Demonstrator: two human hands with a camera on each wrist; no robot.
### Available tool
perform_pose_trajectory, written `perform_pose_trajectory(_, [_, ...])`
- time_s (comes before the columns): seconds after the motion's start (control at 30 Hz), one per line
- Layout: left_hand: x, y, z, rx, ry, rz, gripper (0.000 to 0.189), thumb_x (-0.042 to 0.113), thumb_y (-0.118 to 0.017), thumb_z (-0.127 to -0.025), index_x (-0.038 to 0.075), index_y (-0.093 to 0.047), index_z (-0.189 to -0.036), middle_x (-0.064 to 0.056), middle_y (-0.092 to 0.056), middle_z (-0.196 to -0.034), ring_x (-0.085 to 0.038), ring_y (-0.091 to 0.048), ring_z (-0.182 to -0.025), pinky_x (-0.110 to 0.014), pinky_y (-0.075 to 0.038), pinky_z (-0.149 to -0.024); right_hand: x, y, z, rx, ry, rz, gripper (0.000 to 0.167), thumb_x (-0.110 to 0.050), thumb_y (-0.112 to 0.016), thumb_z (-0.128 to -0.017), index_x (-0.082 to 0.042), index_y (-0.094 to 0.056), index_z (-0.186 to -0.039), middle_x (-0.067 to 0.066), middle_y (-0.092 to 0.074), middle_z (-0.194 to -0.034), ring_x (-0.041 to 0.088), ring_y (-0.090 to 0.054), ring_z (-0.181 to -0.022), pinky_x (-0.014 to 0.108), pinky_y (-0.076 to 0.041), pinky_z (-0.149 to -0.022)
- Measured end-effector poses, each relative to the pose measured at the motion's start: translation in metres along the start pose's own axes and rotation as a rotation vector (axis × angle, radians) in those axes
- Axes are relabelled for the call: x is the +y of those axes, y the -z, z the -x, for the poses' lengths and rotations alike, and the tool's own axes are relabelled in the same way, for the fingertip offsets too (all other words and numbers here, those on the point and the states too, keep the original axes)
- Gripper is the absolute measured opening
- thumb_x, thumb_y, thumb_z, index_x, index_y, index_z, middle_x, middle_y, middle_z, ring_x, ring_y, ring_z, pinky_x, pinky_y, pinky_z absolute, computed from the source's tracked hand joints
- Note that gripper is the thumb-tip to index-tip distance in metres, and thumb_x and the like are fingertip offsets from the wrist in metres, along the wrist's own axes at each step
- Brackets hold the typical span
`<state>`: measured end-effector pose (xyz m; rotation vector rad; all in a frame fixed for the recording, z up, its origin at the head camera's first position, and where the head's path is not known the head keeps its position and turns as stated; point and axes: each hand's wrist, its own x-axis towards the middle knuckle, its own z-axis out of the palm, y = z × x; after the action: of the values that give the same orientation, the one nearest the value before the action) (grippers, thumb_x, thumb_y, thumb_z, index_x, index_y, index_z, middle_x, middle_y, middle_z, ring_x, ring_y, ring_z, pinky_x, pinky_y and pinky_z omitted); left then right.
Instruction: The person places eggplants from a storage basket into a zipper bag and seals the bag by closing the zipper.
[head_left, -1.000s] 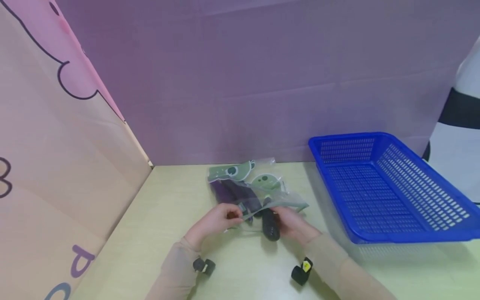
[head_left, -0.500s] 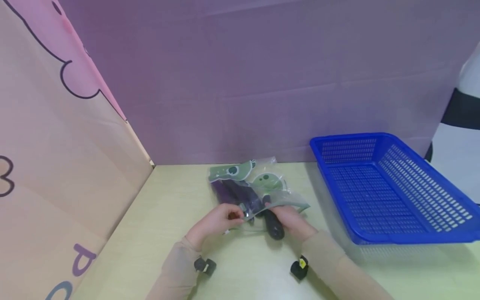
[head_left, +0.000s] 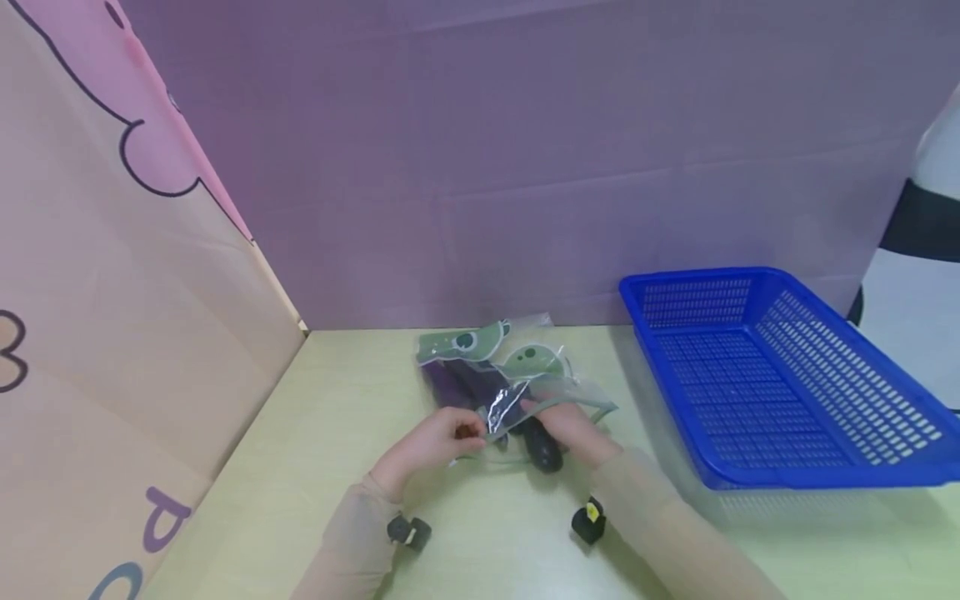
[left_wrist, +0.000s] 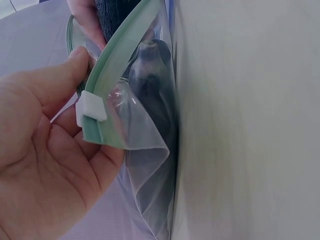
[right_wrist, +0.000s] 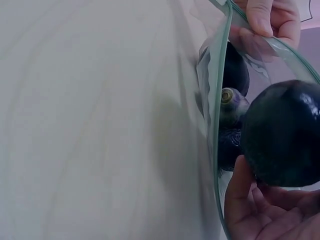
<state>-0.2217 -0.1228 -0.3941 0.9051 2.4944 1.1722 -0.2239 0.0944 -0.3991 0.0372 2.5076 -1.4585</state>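
A clear zip bag (head_left: 534, 362) with green printed shapes lies on the table. Purple-black eggplants (head_left: 450, 385) are inside it. My left hand (head_left: 438, 436) pinches the bag's green-edged mouth beside a white slider (left_wrist: 92, 106), seen in the left wrist view. At the parted mouth, my right hand (head_left: 566, 427) holds a dark, glossy eggplant (head_left: 545, 452) whose rounded end points toward me. In the right wrist view, fingers of the right hand (right_wrist: 265, 210) curl under that eggplant (right_wrist: 282, 135). Behind it, the contents (right_wrist: 234, 106) show between the bag's edges; their far ends are hidden.
A blue perforated basket (head_left: 757, 400) stands to the right of the bag, with nothing visible in it. A purple cloth (head_left: 465, 167) hangs behind the pale table (head_left: 480, 542), and a printed panel (head_left: 150, 333) borders it on the left.
My right hand has shifted slightly left and forward with the eggplant, going further into the bag's mouth. The bag's upper film has bunched there. My left hand has stayed in place.
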Motion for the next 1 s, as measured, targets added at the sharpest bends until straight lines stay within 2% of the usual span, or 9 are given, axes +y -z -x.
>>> perform_pose_trajectory(0.1, [0.001, 0.0, 0.0, 0.002, -0.008, -0.008, 0.004, 0.005, -0.063, -0.087, 0.001, -0.064, -0.085, -0.004, -0.063, -0.08, -0.003, -0.052, -0.07, -0.018, -0.049, -0.067, -0.002, 0.002, 0.0, -0.012, -0.032, -0.022, 0.044, -0.036, -0.052, -0.094, -0.001, -0.058, -0.122, 0.017, -0.063, -0.11, 0.026, -0.06, -0.092, 0.036, -0.048, -0.077])
perform_pose_trajectory(0.23, [0.001, 0.001, 0.0, 0.001, -0.009, -0.02, 0.005, 0.006, -0.063, -0.088, 0.002, -0.064, -0.085, -0.003, -0.064, -0.08, -0.002, -0.052, -0.071, -0.018, -0.049, -0.068, -0.005, 0.003, 0.0, -0.008, -0.039, 0.002, 0.051, -0.037, -0.05, -0.095, 0.001, -0.052, -0.129, 0.023, -0.055, -0.129, 0.038, -0.054, -0.113, 0.05, -0.043, -0.095])
perform_pose_trajectory(0.33, [0.002, 0.001, 0.0, 0.0, -0.013, -0.03, 0.004, 0.006, -0.063, -0.088, 0.003, -0.064, -0.086, -0.003, -0.064, -0.081, -0.001, -0.052, -0.071, -0.018, -0.049, -0.068, -0.005, 0.004, -0.003, 0.003, -0.04, 0.02, 0.052, -0.036, -0.05, -0.095, 0.004, -0.051, -0.129, 0.025, -0.051, -0.132, 0.042, -0.048, -0.121, 0.054, -0.037, -0.103])
perform_pose_trajectory(0.7, [0.001, 0.002, 0.001, 0.006, -0.032, -0.038, 0.005, 0.007, -0.063, -0.088, 0.003, -0.064, -0.086, -0.004, -0.064, -0.081, -0.001, -0.052, -0.071, -0.018, -0.049, -0.068, -0.004, 0.002, -0.012, 0.05, 0.0, -0.025, 0.033, -0.024, -0.056, -0.092, 0.006, -0.059, -0.108, 0.021, -0.061, -0.11, 0.035, -0.056, -0.104, 0.048, -0.043, -0.095])
perform_pose_trajectory(0.87, [0.002, 0.002, 0.001, 0.008, -0.027, -0.038, 0.005, 0.007, -0.063, -0.087, 0.003, -0.064, -0.085, -0.003, -0.064, -0.079, -0.001, -0.052, -0.07, -0.018, -0.048, -0.066, -0.003, 0.001, -0.016, 0.037, -0.004, -0.021, 0.034, -0.022, -0.055, -0.093, 0.008, -0.058, -0.109, 0.021, -0.061, -0.11, 0.036, -0.056, -0.105, 0.049, -0.044, -0.095])
perform_pose_trajectory(1.0, [0.002, 0.002, 0.001, 0.007, -0.028, -0.038, 0.005, 0.007, -0.064, -0.087, 0.003, -0.064, -0.085, -0.003, -0.064, -0.08, -0.003, -0.053, -0.071, -0.019, -0.049, -0.067, -0.004, 0.0, -0.017, 0.046, 0.018, -0.008, 0.03, -0.019, -0.055, -0.093, 0.009, -0.058, -0.106, 0.022, -0.061, -0.105, 0.035, -0.057, -0.1, 0.048, -0.046, -0.092])
